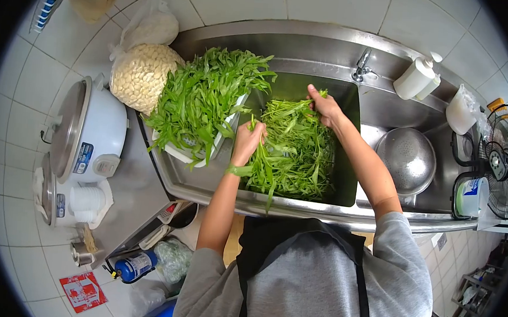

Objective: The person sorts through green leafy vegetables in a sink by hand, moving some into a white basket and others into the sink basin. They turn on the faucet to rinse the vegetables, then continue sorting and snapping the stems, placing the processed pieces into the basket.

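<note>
Leafy greens fill much of the steel sink basin in front of me. At the left side of this basin, my left hand is closed around stems of greens, with long leaves hanging below it. My right hand is at the back right of the pile, its fingers closed on stems and its thumb pointing up. Left of the basin, more greens are heaped over a white basket, whose rim shows at the right and front.
A steel colander lies in the right basin below a faucet. Pump bottles and a fan stand at the right. Bagged pale beans and a large cooker are at the left.
</note>
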The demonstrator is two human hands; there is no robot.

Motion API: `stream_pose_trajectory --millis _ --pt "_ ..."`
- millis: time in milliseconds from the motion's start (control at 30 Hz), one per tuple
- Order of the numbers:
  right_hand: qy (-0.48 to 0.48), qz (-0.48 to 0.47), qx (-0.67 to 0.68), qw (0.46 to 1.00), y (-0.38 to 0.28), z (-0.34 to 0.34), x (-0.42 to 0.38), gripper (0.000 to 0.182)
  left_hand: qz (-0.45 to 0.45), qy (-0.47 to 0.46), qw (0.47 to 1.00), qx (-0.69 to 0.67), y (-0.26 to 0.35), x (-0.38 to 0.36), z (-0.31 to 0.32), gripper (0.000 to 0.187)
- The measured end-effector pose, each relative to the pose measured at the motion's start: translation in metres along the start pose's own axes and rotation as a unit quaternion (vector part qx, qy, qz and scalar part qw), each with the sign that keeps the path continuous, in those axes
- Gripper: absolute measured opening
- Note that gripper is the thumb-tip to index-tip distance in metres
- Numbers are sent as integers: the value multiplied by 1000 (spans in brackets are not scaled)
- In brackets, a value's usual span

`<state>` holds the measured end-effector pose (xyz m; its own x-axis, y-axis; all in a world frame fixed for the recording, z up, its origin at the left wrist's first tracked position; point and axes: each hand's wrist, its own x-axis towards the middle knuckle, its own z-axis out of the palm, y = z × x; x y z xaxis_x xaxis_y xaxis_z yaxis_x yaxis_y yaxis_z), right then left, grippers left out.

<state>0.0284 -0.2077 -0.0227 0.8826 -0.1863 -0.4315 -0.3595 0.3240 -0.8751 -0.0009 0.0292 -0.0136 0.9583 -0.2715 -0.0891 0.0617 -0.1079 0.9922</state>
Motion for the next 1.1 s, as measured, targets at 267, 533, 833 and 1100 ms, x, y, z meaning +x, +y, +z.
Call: stream_pose_trajectory --millis 267,533,833,1100 --pt "-9 96 188 977 2 -20 26 38 -84 -143 982 93 7 -26 22 14" --pt "-41 114 248 961 5 5 10 38 92 16 932 349 16 -25 65 20" --pt "-59 131 268 953 11 29 -6 37 113 96 899 411 16 -20 60 27" --pt "-60 121 257 957 19 37 -15 37 145 127 900 391 16 -17 55 27"
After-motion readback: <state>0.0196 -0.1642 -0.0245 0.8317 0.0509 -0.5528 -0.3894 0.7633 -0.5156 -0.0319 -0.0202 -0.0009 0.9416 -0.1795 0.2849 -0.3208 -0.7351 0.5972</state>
